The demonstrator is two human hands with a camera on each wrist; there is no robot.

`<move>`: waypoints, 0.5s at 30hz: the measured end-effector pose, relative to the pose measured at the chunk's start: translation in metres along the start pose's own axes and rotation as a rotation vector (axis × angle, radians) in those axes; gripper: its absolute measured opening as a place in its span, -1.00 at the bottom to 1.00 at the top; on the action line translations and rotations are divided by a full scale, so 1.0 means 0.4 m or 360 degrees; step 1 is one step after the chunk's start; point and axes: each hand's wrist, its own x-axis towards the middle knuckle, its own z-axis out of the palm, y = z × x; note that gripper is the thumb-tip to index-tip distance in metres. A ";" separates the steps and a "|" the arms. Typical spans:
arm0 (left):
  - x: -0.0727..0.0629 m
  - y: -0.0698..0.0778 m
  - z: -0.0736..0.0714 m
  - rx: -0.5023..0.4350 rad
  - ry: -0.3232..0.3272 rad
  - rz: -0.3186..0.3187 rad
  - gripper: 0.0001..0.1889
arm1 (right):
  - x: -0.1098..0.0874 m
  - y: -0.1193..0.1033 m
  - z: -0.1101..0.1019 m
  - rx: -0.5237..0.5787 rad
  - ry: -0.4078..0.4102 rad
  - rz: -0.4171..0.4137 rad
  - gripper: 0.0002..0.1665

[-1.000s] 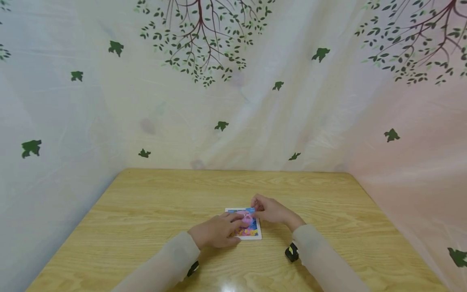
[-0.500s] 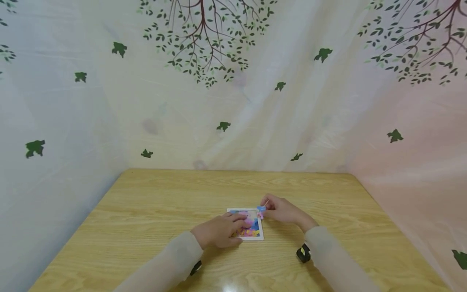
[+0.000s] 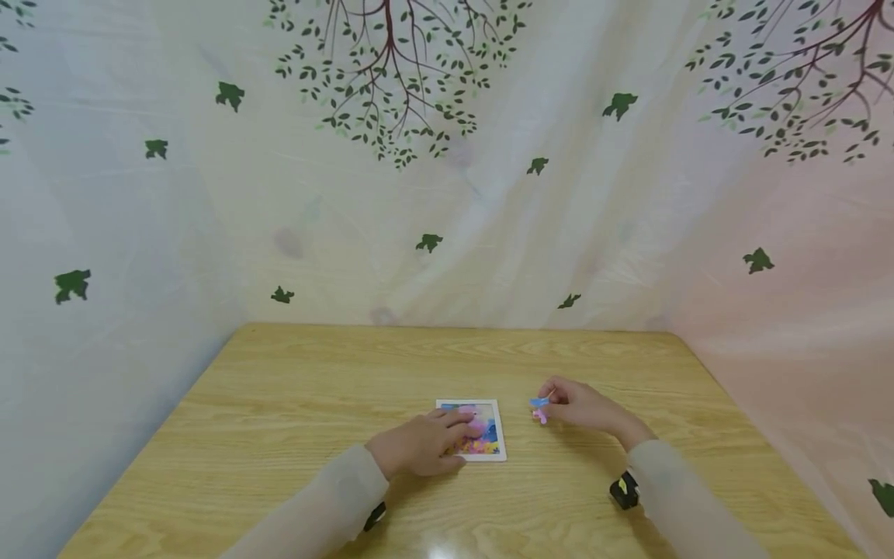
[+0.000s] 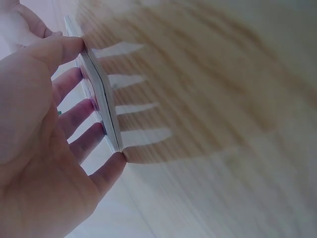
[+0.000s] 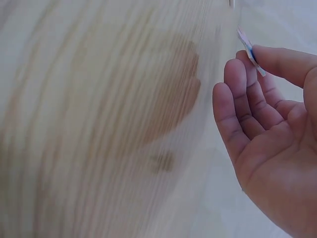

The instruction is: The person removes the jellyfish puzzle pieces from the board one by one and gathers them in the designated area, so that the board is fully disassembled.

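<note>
A small jigsaw puzzle (image 3: pixel 492 449) with a white border (image 3: pixel 501 435) lies flat on the table. Its picture is pink, blue and yellow, with a pale patch at the upper right. My left hand (image 3: pixel 419 445) rests over its left part, fingers spread and hiding that side; in the left wrist view the fingertips (image 4: pixel 116 161) touch the board's edge (image 4: pixel 101 89). To the right of the puzzle, my right hand (image 3: pixel 583 405) pinches a blue and pink puzzle piece (image 3: pixel 539 411) between thumb and fingers. The right wrist view shows this piece (image 5: pixel 251 53) edge-on.
The wooden table (image 3: pixel 335 365) reaches back to a pale curtain (image 3: pixel 349 233) printed with branches and green leaves. Curtain also hangs along both sides. A black wrist device (image 3: pixel 625 491) is strapped under the right sleeve, another (image 3: pixel 375 516) under the left.
My right hand has lifted the puzzle piece off the puzzle's upper right and carried it to the right, away from the border. The left hand has stayed on the puzzle.
</note>
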 end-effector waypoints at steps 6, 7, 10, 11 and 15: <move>-0.005 0.006 -0.004 -0.0021 0.0003 0.0016 -0.40 | -0.046 0.045 -0.045 0.0132 0.0003 0.0045 -0.76; -0.006 0.007 -0.005 -0.0027 0.0000 0.0013 -0.40 | -0.055 0.053 -0.053 0.0146 0.0012 0.0060 -0.75; -0.007 0.007 -0.005 -0.0038 -0.0008 0.0006 -0.40 | -0.081 0.079 -0.076 0.0137 0.0056 0.0107 -0.71; -0.006 0.007 -0.006 -0.0041 -0.0007 0.0008 -0.40 | -0.089 0.088 -0.084 0.0107 0.0070 0.0116 -0.70; -0.004 0.005 -0.005 -0.0032 0.0006 0.0023 -0.41 | -0.119 0.118 -0.113 0.0064 0.0129 0.0181 -0.67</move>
